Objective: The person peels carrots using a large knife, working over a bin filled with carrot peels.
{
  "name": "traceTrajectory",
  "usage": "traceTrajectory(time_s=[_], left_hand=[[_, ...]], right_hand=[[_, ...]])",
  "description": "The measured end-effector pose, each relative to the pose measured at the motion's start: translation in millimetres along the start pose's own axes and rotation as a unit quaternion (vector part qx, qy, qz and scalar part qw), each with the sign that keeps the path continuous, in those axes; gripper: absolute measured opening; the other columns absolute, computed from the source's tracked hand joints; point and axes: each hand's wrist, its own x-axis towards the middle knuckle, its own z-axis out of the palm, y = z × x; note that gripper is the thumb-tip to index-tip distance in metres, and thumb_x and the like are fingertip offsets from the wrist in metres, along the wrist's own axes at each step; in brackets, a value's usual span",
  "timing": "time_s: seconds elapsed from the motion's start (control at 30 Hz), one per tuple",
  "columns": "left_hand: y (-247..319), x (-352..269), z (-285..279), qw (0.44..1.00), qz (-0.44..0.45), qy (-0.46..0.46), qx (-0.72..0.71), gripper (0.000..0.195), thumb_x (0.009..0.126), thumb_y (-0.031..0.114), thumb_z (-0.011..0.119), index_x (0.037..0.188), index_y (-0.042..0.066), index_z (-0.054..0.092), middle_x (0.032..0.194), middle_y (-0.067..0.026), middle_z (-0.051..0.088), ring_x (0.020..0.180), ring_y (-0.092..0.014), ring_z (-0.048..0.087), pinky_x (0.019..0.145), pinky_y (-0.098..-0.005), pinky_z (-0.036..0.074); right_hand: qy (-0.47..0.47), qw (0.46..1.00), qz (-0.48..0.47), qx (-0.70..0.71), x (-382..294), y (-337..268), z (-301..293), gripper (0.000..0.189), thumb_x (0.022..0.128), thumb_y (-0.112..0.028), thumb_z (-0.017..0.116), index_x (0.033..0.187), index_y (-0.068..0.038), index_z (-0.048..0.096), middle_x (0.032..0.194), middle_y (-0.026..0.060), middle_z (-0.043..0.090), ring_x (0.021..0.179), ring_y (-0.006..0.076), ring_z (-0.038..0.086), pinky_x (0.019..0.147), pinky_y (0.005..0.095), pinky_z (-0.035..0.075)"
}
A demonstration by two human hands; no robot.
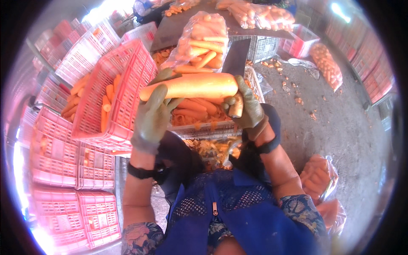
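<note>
A large peeled carrot (194, 86) lies crosswise between my gloved hands. My left hand (153, 111) supports its narrower end, with the thumb in front and fingers behind. Around the thick end curls my right hand (247, 103), which also holds a short tool with a brownish handle (236, 106); its working part is hidden. Below the carrot, a crate (207, 129) holds more carrots and orange peelings. Just beyond stands a clear plastic bag of carrots (207, 38), some lying at its mouth.
A tilted pink plastic crate (95, 95) with peeled carrots stands at the left, above stacked pink crates (57, 149). Bagged carrots lie on the dark table (170, 28) ahead. On the concrete floor (334, 127) at the right are scraps and more bags (318, 178).
</note>
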Motion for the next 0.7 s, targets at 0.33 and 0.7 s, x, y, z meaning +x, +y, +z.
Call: traceTrajectory(time_s=[0.33, 0.7], left_hand=[[-99.2, -42.8, -19.7, 0.934, -0.192, -0.163, 0.254, 0.073, 0.091, 0.033, 0.078, 0.149, 0.0, 0.047, 0.131, -0.0093, 0.062, 0.115, -0.015, 0.06, 0.099, -0.0331, 0.051], [-81.5, -39.8, -22.7, 0.956, -0.257, -0.022, -0.14, 0.056, 0.094, 0.027, 0.064, 0.14, -0.003, 0.05, 0.117, -0.0136, 0.065, 0.101, -0.025, 0.065, 0.088, -0.0356, 0.055]], right_hand=[[-0.019, 0.99, 0.118, -0.076, 5.9, 48.2, -45.6, 0.038, 0.099, -0.029, 0.071, 0.125, -0.002, 0.066, 0.089, -0.0001, 0.066, 0.071, 0.0065, 0.06, 0.059, 0.0214, 0.051], [-0.008, 0.993, 0.088, -0.075, 10.8, 28.7, -14.1, 0.046, 0.099, -0.02, 0.065, 0.139, 0.002, 0.054, 0.121, 0.0156, 0.067, 0.105, 0.0275, 0.068, 0.086, 0.0447, 0.062]])
